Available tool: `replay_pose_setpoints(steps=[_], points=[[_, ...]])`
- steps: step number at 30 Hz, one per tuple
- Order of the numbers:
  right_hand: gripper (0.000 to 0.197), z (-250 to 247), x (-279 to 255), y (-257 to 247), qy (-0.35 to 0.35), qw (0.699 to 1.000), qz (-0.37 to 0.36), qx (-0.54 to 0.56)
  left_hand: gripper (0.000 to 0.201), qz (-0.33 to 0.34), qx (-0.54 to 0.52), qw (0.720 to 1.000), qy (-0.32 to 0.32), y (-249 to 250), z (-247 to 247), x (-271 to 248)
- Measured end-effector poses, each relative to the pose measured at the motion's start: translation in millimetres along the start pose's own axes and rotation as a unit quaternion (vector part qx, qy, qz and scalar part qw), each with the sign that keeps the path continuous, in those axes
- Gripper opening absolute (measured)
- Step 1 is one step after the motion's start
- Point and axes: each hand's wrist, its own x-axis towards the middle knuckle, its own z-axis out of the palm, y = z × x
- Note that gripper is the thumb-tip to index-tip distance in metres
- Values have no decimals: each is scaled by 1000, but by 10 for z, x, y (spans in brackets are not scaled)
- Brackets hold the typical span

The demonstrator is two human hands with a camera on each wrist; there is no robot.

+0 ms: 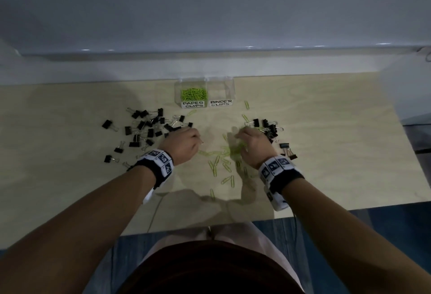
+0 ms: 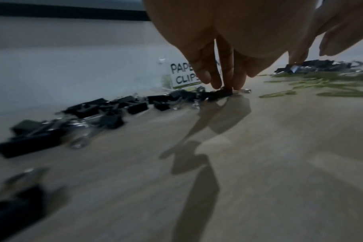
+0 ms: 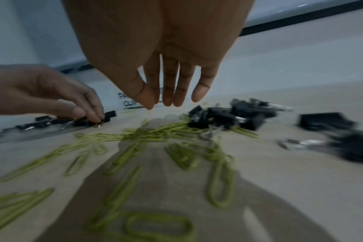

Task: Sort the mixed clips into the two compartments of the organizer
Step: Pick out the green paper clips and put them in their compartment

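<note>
Left hand (image 1: 184,144) pinches a binder clip (image 2: 222,94) at the black pile's right edge, BINDER CLIPS compartment (image 1: 220,91) ahead-right; right hand (image 1: 253,146) hovers, fingers relaxed, over green paper clips (image 3: 155,135).

green paper clips (image 1: 225,153), black binder clips (image 1: 144,125), clear organizer (image 1: 229,83), pale wood table (image 1: 326,153)
</note>
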Motion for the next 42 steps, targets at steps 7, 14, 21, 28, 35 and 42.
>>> replay_pose_setpoints(steps=[7, 14, 21, 28, 35, 42], points=[[50, 95, 96, -453, -141, 983, -27, -118, 38, -146, 50, 988, 23, -68, -187, 293], [26, 128, -96, -165, -57, 992, -90, -65, 50, -116, 39, 991, -57, 383, 39, 364], [51, -385, 733, 291, -71, 981, 147, -101, 75, 44, -7, 993, -111, 613, 161, -48], [64, -111, 643, -101, -147, 980, 65, -119, 118, 7, 15, 989, -149, 501, 224, -320], [62, 94, 3, -174, -138, 987, -50, -68, 65, -55, -117, 991, -24, 635, 219, -182], [64, 53, -123, -29, -142, 989, 4, -31, 106, -69, -73, 993, -61, 707, 233, -327]])
